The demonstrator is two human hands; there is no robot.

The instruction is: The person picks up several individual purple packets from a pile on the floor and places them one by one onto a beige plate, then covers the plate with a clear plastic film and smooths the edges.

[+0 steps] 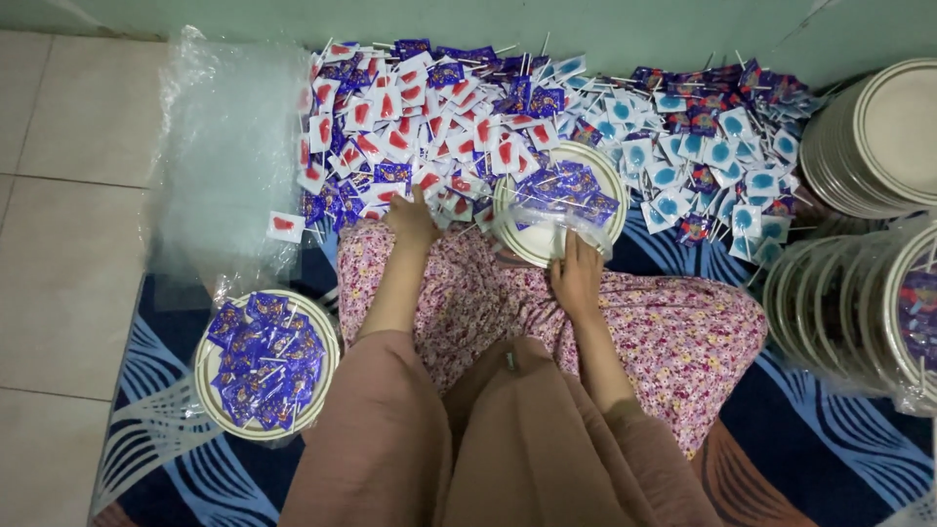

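My left hand [411, 219] reaches into a big heap of wrapped lollipops with red centres [410, 127], its fingers among the wrappers. My right hand [576, 273] rests on my floral-skirted lap, holding the near rim of a round cream plate [520, 246] inside a clear plastic bag. That plate carries a pile of dark blue wrapped lollipops [566, 187]. To the right spreads a heap of lollipops with blue centres [703, 146].
A second plate filled with blue wrappers [264, 363] sits bagged on the patterned blue mat at my left. Clear plastic bags [220, 146] lie on the tiled floor. Stacks of empty plates [878, 137] and bagged plates [859, 312] stand at the right.
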